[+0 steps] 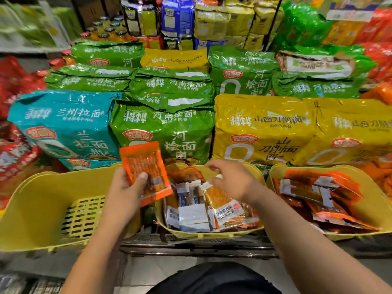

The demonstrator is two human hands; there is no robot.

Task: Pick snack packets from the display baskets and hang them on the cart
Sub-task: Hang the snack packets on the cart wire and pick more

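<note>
Your orange plastic snack packet (146, 166) is held only by its lower half, thumb across the front, so it could slip from your left hand (125, 187) if that grip slackens while you reach. The loose heap in the middle yellow plastic basket (212, 233) may also shift or snag as you lift one. Your left hand grips the packet upright above the basket's left rim. Your right hand (231, 181) hovers over the heap, fingers loosely bent beside a white packet tab (206, 184) — whether it pinches that tab, I cannot tell
</note>
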